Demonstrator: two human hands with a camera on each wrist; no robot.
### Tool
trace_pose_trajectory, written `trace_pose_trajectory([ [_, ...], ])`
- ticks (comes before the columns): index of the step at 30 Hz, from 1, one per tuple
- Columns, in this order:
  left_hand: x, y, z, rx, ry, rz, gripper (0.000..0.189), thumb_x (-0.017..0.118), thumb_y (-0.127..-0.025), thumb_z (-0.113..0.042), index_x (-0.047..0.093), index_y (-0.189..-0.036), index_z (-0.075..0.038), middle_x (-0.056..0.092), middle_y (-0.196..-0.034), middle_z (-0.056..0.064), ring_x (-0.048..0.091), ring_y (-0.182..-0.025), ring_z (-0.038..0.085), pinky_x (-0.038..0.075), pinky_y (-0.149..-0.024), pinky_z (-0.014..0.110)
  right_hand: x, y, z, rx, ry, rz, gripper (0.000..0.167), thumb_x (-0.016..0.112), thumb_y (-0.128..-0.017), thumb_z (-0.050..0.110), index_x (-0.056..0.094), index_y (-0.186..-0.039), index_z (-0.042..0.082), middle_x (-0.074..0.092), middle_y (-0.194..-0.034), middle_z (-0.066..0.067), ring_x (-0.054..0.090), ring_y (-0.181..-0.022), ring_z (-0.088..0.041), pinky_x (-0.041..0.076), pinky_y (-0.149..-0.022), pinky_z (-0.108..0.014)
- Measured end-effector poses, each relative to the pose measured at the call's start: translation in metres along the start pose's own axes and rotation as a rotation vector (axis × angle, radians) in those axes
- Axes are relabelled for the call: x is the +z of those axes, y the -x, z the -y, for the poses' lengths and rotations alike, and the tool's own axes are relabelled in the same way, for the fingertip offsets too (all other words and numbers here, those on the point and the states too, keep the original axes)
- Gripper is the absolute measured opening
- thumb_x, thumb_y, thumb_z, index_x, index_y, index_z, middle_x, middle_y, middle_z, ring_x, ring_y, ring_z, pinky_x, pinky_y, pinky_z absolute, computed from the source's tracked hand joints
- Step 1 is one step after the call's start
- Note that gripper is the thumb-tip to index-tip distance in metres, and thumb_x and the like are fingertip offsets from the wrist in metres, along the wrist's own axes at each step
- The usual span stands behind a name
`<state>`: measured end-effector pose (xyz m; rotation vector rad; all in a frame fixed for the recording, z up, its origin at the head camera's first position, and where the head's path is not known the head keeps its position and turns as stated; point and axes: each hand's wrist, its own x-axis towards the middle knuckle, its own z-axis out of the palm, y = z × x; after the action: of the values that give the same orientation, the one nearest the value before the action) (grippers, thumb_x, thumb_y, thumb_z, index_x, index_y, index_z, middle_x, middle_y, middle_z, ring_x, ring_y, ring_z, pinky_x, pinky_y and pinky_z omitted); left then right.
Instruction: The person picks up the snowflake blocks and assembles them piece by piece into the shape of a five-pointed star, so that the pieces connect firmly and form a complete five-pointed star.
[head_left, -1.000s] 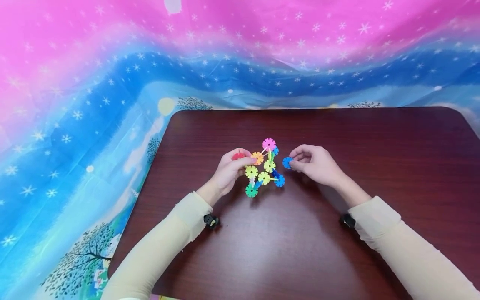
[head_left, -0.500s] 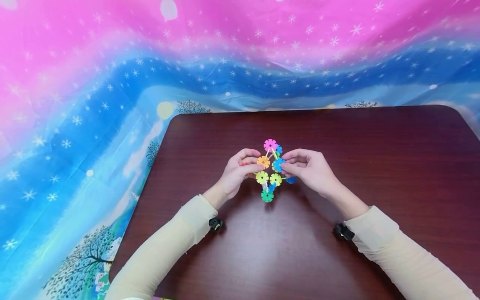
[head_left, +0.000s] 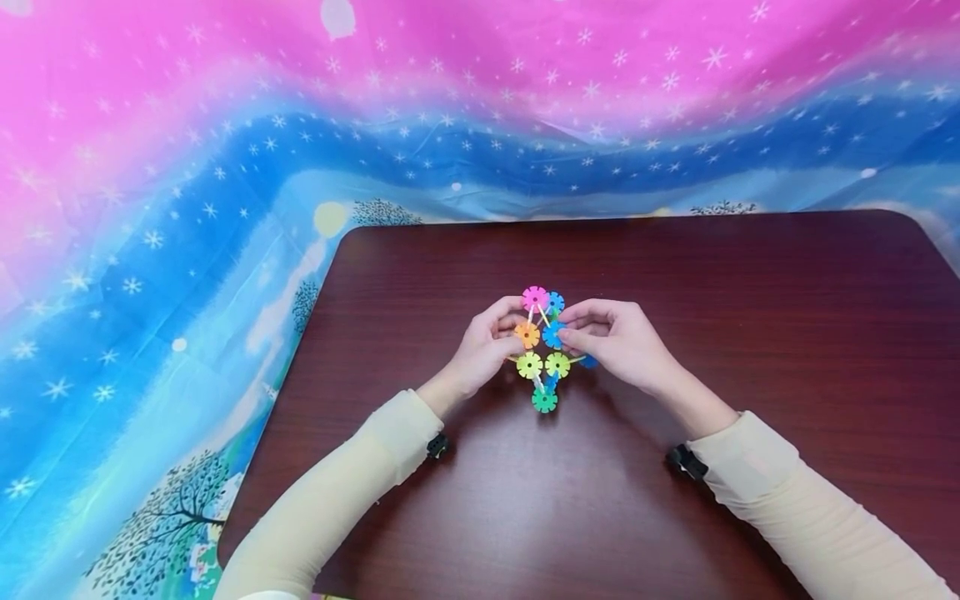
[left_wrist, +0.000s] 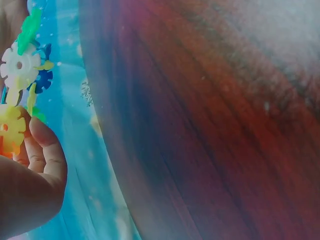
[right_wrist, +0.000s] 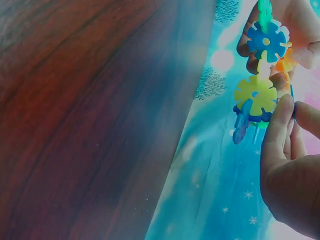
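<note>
In the head view, a small structure of joined, notched plastic snowflake discs is held above the table. My left hand [head_left: 486, 348] grips it at the left, thumb by the orange disc [head_left: 527, 336]. From the right, my right hand [head_left: 622, 343] pinches a blue disc [head_left: 552, 335] against the structure beside the orange one; whether their slots interlock I cannot tell. A pink disc [head_left: 535, 299] tops the structure and a green disc [head_left: 544, 401] forms its near end. A white disc [left_wrist: 20, 65] shows in the left wrist view, a yellow disc [right_wrist: 255, 95] in the right.
Beneath both hands lies a dark brown wooden table [head_left: 787, 333] with rounded corners. A pink and blue snowflake-patterned cloth [head_left: 420, 133] hangs behind it and along the left side. Both forearms reach in from the near edge.
My right hand has brought the blue disc left, from apart to against the structure. The left hand has shifted slightly right, and the structure has turned a little with its near end moving right.
</note>
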<state>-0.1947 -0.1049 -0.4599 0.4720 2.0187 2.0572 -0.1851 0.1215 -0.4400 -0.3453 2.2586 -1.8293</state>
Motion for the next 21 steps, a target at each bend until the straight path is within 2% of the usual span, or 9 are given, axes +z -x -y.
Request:
trace_pose_trajectory([
  [4,0.0031,-0.0011,0.003,0.037,-0.096,-0.054,0.022,0.067,-0.1,-0.012,0.063,-0.12,-0.003,0.073,-0.09,0.005,0.064,-0.077,0.014,0.054,-0.071,0.029,0.0027,0.0017,0.0024,-0.017,0.045,0.008,0.025,0.078,-0.094,0.01,0.072,-0.116,-0.002,0.076,-0.097,-0.016,0.076,-0.085,-0.028,0.062,-0.077,-0.033],
  [7,0.0039,-0.0016,0.004,0.047,-0.149,-0.103,0.02,0.069,-0.102,-0.022,0.068,-0.113,-0.006,0.076,-0.095,0.006,0.069,-0.083,0.015,0.056,-0.076,0.029,0.0045,0.0024,0.0018,-0.041,0.085,-0.001,0.023,0.078,-0.094,0.01,0.073,-0.114,-0.001,0.076,-0.094,-0.014,0.076,-0.083,-0.028,0.062,-0.075,-0.035],
  [10,0.0038,-0.0012,0.0032,0.046,-0.142,-0.121,0.018,0.072,-0.1,-0.021,0.069,-0.108,-0.005,0.077,-0.098,0.009,0.073,-0.085,0.017,0.06,-0.078,0.03,0.0055,0.0032,0.001,-0.066,0.135,-0.021,0.021,0.079,-0.093,0.01,0.075,-0.112,0.001,0.076,-0.093,-0.012,0.075,-0.083,-0.029,0.062,-0.074,-0.036],
  [14,0.0043,-0.0004,0.0013,0.049,-0.107,-0.105,0.016,0.075,-0.098,-0.016,0.068,-0.102,-0.002,0.076,-0.096,0.011,0.074,-0.083,0.018,0.061,-0.08,0.032,0.0071,0.0048,0.0021,-0.081,0.177,-0.049,0.02,0.08,-0.092,0.009,0.076,-0.11,0.001,0.076,-0.092,-0.011,0.075,-0.081,-0.027,0.062,-0.072,-0.033],
  [18,0.0042,-0.0001,0.0006,0.057,-0.094,-0.087,0.015,0.074,-0.098,-0.016,0.066,-0.099,-0.003,0.076,-0.093,0.01,0.072,-0.079,0.016,0.06,-0.077,0.029,0.0078,0.0049,0.0028,-0.094,0.185,-0.059,0.02,0.081,-0.091,0.008,0.076,-0.109,0.002,0.076,-0.091,-0.01,0.075,-0.08,-0.025,0.062,-0.071,-0.032],
  [21,0.0031,0.0004,0.0007,0.068,-0.067,-0.062,0.016,0.077,-0.095,-0.009,0.065,-0.103,-0.002,0.075,-0.093,0.01,0.072,-0.078,0.017,0.061,-0.076,0.029,0.0068,0.0048,0.002,-0.103,0.171,-0.057,0.02,0.081,-0.091,0.008,0.076,-0.11,0.002,0.076,-0.091,-0.01,0.076,-0.08,-0.026,0.062,-0.072,-0.035],
])
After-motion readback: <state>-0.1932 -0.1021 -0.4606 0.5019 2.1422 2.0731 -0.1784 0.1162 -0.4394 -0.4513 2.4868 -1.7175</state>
